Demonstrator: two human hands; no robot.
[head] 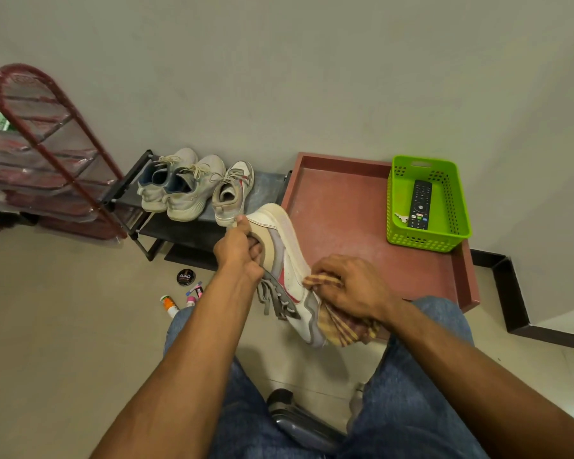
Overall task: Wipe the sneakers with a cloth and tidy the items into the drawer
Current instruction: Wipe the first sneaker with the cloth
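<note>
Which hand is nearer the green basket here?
Right. The right hand, gripping the cloth against the sneaker, sits just below-left of the green basket; the left hand holds the sneaker's heel farther left.

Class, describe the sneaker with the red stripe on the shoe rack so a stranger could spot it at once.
Find the low black shoe rack against the wall, left of the reddish tray. Three sneakers sit on top; take the rightmost one. Unlike the plain off-white pair beside it, it has a red stripe.

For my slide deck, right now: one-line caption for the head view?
Left hand holds a white sneaker while right hand wipes it with a striped cloth.
</note>
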